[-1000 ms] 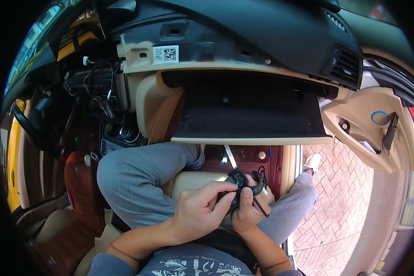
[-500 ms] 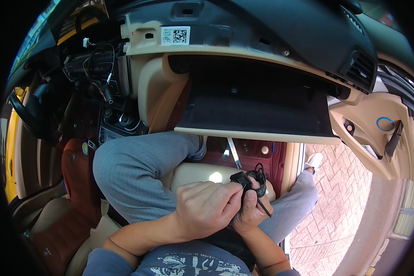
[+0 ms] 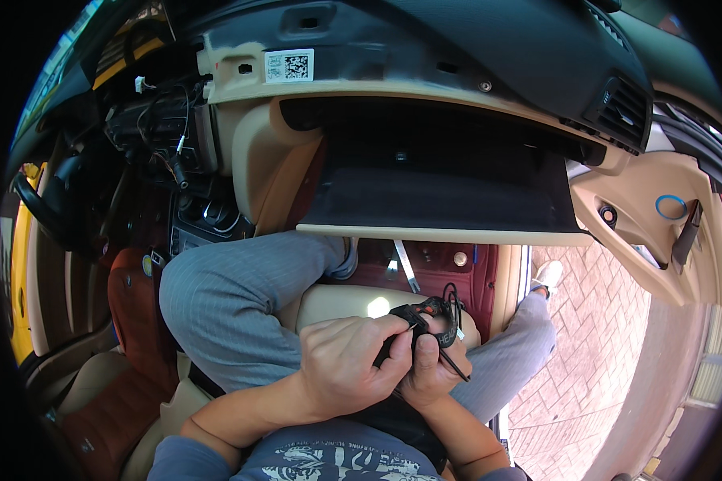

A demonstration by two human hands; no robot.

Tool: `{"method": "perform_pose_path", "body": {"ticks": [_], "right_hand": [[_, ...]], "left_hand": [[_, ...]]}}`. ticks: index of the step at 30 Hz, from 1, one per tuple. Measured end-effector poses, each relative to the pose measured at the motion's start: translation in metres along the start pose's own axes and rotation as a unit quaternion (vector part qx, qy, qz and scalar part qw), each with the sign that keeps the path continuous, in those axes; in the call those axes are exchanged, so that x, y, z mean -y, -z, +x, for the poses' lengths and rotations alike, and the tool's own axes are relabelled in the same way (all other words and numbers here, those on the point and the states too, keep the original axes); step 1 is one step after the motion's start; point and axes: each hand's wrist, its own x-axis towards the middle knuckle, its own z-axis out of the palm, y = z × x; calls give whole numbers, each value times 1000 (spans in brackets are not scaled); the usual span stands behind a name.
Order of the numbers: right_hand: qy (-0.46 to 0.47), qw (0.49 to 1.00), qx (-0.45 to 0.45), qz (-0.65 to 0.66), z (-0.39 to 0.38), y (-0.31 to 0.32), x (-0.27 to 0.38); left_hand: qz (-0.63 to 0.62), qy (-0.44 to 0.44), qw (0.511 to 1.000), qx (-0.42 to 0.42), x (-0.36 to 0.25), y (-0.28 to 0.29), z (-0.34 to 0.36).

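Over my lap I hold a small black cabled device (image 3: 411,311) with a small red or orange detail on top. My right hand (image 3: 433,377) is closed round it from below and the right, thumb raised. My left hand (image 3: 345,361) pinches at the device's left side, thumb and forefinger on it. A lettered black band and loops of black cable (image 3: 457,301) hang at its right. Exactly which part the left fingertips grip is hidden.
I sit below a lowered glove box (image 3: 433,192). A flat metal strip (image 3: 403,260) lies over the red mat (image 3: 477,289). Exposed wiring (image 3: 176,128) and the centre console (image 3: 204,224) are at left, the open door (image 3: 654,208) and paved ground (image 3: 578,361) at right.
The car interior appears higher in the picture than a second ago. My hands have shifted slightly, and the red detail on the device now shows between them.
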Motion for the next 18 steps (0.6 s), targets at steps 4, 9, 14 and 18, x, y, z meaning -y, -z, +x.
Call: {"method": "perform_pose_path", "body": {"ticks": [4, 9, 14, 18], "right_hand": [[5, 1000, -5, -12, 2, -1, 2], [-55, 998, -35, 15, 1, -2, 9], [-50, 999, -6, -9, 4, 2, 12], [-55, 998, -16, 3, 5, 0, 12]], "left_hand": [[-26, -33, 999, -21, 4, -3, 1], [-29, 26, 999, 16, 0, 2, 0], [-36, 48, 998, 23, -2, 4, 2], [-43, 76, 995, 37, -3, 6, 3]]}}
